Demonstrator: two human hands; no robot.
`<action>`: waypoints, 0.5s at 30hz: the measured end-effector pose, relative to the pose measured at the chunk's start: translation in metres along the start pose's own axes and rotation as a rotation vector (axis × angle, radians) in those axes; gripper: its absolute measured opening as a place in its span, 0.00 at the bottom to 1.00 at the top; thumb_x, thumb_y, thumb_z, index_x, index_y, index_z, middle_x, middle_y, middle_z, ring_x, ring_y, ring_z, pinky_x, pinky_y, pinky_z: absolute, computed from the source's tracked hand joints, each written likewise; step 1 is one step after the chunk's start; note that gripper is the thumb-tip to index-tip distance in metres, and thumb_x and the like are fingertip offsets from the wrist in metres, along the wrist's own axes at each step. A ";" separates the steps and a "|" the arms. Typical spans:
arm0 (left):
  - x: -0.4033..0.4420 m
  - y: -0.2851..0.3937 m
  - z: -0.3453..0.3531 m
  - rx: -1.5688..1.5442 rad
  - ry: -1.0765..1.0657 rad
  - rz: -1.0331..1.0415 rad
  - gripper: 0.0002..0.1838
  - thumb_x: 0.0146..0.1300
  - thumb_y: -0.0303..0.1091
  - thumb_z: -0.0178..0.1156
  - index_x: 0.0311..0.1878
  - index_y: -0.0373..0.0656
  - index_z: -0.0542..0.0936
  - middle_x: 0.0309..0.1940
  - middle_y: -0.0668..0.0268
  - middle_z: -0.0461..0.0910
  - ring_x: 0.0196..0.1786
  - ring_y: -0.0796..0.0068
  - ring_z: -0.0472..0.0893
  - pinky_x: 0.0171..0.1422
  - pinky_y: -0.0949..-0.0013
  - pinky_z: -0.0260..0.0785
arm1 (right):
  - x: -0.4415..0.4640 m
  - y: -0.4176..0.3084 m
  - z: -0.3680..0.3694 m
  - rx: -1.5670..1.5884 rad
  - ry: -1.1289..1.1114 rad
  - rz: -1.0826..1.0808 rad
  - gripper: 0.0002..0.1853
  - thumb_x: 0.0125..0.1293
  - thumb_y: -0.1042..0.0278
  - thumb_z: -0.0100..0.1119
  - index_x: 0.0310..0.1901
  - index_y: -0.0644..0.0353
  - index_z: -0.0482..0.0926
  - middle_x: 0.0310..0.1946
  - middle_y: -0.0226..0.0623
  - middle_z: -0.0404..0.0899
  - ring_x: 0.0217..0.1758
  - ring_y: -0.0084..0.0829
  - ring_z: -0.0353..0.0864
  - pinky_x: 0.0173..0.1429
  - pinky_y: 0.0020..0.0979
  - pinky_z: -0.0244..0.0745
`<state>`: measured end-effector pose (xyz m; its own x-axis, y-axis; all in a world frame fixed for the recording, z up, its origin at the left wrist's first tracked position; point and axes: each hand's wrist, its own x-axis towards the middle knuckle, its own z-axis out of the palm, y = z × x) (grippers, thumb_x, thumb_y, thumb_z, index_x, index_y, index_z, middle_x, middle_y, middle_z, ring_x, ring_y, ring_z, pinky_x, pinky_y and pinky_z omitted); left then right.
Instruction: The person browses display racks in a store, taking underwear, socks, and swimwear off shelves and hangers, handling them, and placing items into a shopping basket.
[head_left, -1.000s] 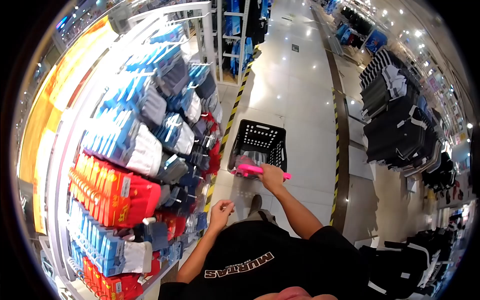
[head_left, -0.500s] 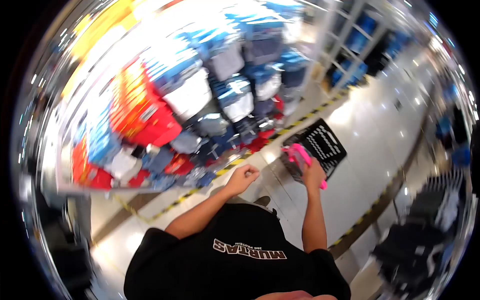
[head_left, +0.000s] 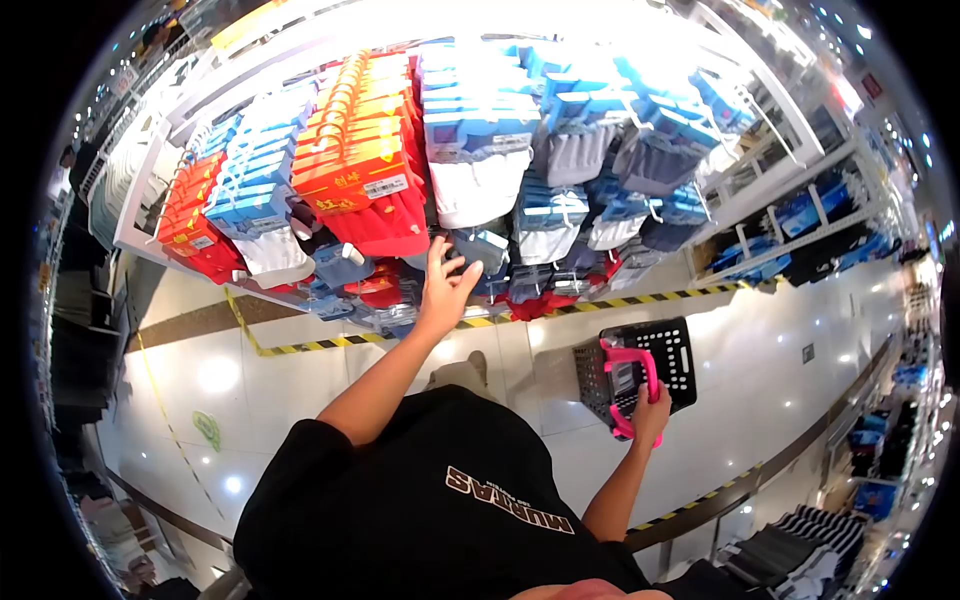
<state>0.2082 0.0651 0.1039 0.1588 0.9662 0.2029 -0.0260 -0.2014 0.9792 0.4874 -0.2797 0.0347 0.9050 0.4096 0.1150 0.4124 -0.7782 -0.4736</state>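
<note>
Reaching: L hand (head_left: 447, 292), fingers apart, at dk socks (head_left: 475, 247) on rack (head_left: 142, 195); contact unclear.
Gripping: R hand (head_left: 651, 414), fingers clamped on pink handle (head_left: 652, 372).
Basket (head_left: 680, 352): blk, at person's R side, nr striped floor tape (head_left: 700, 292).

The basket (head_left: 681, 352) is black, and its handle (head_left: 645, 362) is bright pink. The tape (head_left: 640, 298) on the floor has yellow and black stripes. Some cards (head_left: 350, 185) are red and orange, and others (head_left: 480, 132) are blue. One pair of socks (head_left: 478, 192) is white, and another (head_left: 386, 228) is red. The shirt (head_left: 390, 500) is black, and its letters are white with an orange-brown edge.
</note>
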 end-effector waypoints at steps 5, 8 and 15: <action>0.043 0.030 0.022 -0.322 0.056 -0.244 0.25 0.70 0.42 0.62 0.63 0.40 0.67 0.51 0.66 0.76 0.49 0.77 0.78 0.48 0.71 0.73 | 0.007 -0.089 -0.011 0.304 0.045 -0.199 0.22 0.67 0.63 0.63 0.58 0.67 0.77 0.53 0.47 0.77 0.57 0.43 0.77 0.63 0.37 0.70; 0.048 0.028 0.022 -0.242 0.087 -0.267 0.17 0.72 0.41 0.60 0.55 0.42 0.74 0.46 0.69 0.78 0.47 0.79 0.77 0.49 0.72 0.73 | 0.019 -0.161 0.000 0.590 -0.055 -0.229 0.20 0.66 0.69 0.64 0.57 0.69 0.76 0.54 0.45 0.76 0.59 0.39 0.75 0.65 0.36 0.68; 0.028 0.047 0.015 -0.348 0.012 -0.131 0.11 0.71 0.32 0.60 0.50 0.35 0.78 0.38 0.73 0.77 0.40 0.87 0.73 0.45 0.78 0.67 | 0.076 -0.357 -0.019 0.996 -0.362 -0.549 0.24 0.66 0.74 0.64 0.62 0.67 0.72 0.59 0.43 0.75 0.64 0.35 0.74 0.67 0.35 0.69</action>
<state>0.2259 0.0804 0.1559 0.1715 0.9824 0.0738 -0.3406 -0.0112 0.9401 0.4106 0.0206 0.2289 0.4854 0.8069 0.3365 0.3280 0.1887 -0.9256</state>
